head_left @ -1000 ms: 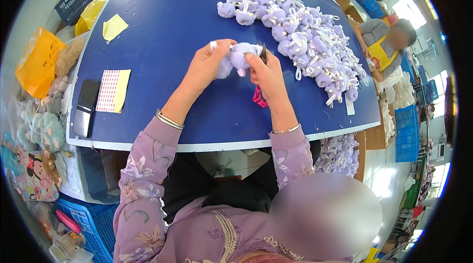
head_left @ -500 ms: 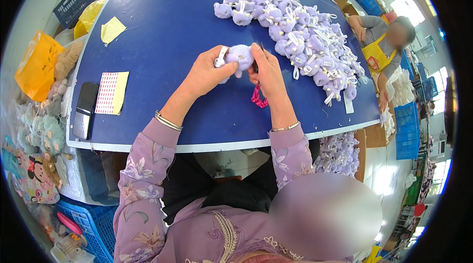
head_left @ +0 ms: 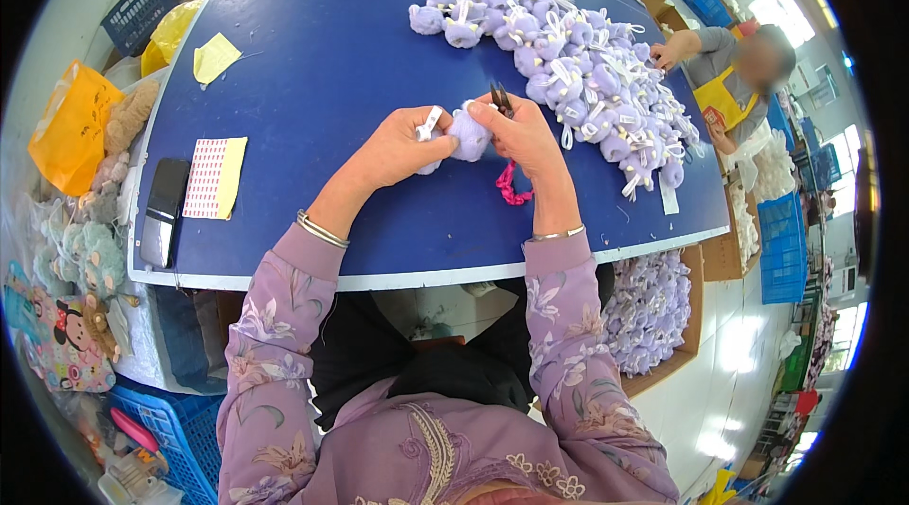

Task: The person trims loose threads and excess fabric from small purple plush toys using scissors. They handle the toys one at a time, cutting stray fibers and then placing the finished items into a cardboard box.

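My left hand [head_left: 400, 147] is closed round a small lavender plush toy [head_left: 471, 138], its thumb pressed on the fluff. A white loop tag [head_left: 431, 121] pokes out above its fingers. Against the plush's other side rests my right hand [head_left: 528, 143], thumb and fingertips pinching it. That same hand also grips small dark thread snips [head_left: 502, 101], blades pointing up and away from me. From below the palm dangles a braided pink cord [head_left: 512, 185]. Beyond my hands, a long heap of similar lavender plush toys [head_left: 595, 79] with white loops covers the table's far and right side.
A blue table [head_left: 312, 51] with a white edge lies before me. On its left are a black phone [head_left: 165, 212], a sticker sheet [head_left: 210, 178] and yellow paper [head_left: 217, 58]. A co-worker [head_left: 734, 79] sits at the right; a box of plush toys [head_left: 649, 311] stands below.
The plush has turned and dropped slightly toward me. My right hand has shifted right, and the snips' blades now show clearly. The co-worker's hand has reached to the heap.
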Available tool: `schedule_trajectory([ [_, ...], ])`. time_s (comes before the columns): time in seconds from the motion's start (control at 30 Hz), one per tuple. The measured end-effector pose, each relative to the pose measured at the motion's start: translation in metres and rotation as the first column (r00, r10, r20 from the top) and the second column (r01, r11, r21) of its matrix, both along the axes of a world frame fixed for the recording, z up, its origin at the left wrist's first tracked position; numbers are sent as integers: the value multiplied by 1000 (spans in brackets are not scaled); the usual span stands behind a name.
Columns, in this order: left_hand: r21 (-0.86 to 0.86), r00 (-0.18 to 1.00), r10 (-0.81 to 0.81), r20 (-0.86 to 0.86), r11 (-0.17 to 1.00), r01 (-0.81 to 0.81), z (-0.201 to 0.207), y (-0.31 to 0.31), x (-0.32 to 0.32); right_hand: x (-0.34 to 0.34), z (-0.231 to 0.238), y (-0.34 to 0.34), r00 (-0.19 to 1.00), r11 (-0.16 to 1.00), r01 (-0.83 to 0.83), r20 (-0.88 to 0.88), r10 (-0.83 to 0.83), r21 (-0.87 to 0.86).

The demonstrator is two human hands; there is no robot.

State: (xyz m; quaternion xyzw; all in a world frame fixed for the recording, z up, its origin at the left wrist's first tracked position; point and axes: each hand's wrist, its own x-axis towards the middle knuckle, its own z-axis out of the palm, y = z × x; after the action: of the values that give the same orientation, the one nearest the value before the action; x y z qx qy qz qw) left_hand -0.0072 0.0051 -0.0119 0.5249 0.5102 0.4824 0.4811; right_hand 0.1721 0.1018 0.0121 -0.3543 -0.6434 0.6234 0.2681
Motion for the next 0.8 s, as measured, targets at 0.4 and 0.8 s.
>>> schedule_trajectory([
  [0.4, 42, 972, 225, 64, 973, -228, -6, 8, -5, -7, -1, -6, 994, 974, -55, 102, 33, 220],
  [0.8, 58, 980, 181, 77, 981, -186, -10, 8, -9, -6, -10, -2, 994, 997, -75, -77, 75, 2],
])
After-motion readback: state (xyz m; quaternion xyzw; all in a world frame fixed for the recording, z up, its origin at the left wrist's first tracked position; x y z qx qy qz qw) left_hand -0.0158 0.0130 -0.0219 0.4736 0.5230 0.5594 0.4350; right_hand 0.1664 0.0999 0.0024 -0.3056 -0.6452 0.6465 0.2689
